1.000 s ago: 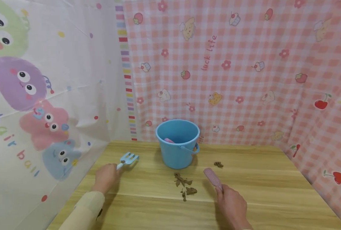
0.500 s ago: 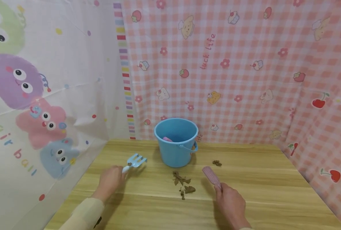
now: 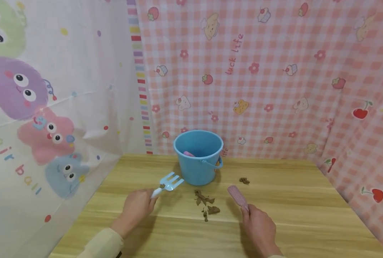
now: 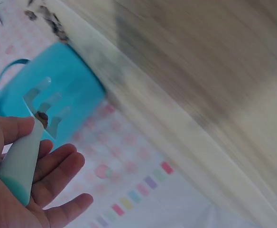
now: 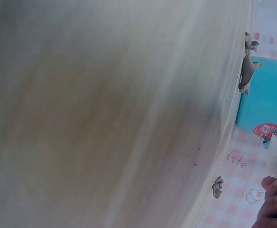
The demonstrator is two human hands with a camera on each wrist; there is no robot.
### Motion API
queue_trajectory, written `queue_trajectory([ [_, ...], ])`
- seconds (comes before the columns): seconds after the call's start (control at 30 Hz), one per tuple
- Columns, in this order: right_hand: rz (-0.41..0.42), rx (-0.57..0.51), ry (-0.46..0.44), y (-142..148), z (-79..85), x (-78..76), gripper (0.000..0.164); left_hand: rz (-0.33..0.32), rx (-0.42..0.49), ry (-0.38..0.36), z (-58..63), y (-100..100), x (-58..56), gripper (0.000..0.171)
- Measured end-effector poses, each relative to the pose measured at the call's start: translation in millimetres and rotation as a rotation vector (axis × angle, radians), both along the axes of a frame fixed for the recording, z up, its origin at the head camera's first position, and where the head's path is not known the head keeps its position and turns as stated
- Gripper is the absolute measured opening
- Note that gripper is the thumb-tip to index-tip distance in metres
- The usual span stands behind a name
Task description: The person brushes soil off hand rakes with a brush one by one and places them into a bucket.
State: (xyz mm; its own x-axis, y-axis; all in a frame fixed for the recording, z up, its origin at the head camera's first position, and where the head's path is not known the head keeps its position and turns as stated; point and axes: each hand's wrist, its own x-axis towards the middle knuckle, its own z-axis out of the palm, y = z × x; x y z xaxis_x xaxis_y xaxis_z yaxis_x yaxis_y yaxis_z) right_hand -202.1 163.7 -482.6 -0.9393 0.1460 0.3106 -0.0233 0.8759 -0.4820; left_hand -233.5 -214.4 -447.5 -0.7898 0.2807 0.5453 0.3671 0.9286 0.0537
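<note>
A wood-grain table (image 3: 181, 238) fills the lower half of the head view. Pink gingham cloth (image 3: 275, 89) with fruit and cupcake prints hangs behind its back edge and along its right edge; white cloth (image 3: 91, 89) with cartoon faces lines the left edge. A blue bucket (image 3: 197, 172) stands upright near the middle of the back edge. Crumpled brown leaves (image 3: 202, 198) lie in front of it, and a single leaf (image 3: 244, 181) lies to its right.

The left hand (image 3: 138, 206) holds a light blue toy rake (image 3: 169, 184) over the table, tines near the bucket. The right hand (image 3: 260, 224), fingers curled, grips a speckled pink tool (image 3: 237, 196), closer to the front edge than the bucket.

Only the head view shows a pink object (image 3: 188, 154) inside the bucket. The left wrist view reveals the thumb pressing the rake's handle, the other fingers loosely spread, and the handle's green end (image 4: 15, 189). The right wrist view shows the bucket's red label (image 5: 267, 130) more fully, with square codes
</note>
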Motion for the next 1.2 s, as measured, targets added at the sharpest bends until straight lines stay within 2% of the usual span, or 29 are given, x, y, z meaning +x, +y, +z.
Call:
queue_trajectory([
  [0.17, -0.01, -0.007, 0.004, -0.1, 1.0, 0.3, 0.03, -0.046, -0.014, 0.03, 3.0, 13.5, 7.1, 0.031],
  [0.4, 0.015, -0.023, 0.014, -2.5, 3.0, -0.8, 0.03, -0.102, -0.01, 0.121, 2.0, 32.7, 10.4, 0.031],
  [0.7, 0.011, -0.021, 0.005, -2.3, 1.9, 0.1, 0.03, -0.128, 0.003, 0.14, -1.9, 57.3, 12.4, 0.03],
  [0.93, 0.027, -0.013, 0.012, -3.7, 2.7, 0.4, 0.028, -0.17, 0.019, 0.103, -2.7, 77.0, 13.4, 0.03],
  [1.2, 0.076, -0.029, 0.036, -14.4, 13.8, 2.9, 0.024, -0.174, -0.037, 0.095, -8.6, 92.6, 9.6, 0.032],
])
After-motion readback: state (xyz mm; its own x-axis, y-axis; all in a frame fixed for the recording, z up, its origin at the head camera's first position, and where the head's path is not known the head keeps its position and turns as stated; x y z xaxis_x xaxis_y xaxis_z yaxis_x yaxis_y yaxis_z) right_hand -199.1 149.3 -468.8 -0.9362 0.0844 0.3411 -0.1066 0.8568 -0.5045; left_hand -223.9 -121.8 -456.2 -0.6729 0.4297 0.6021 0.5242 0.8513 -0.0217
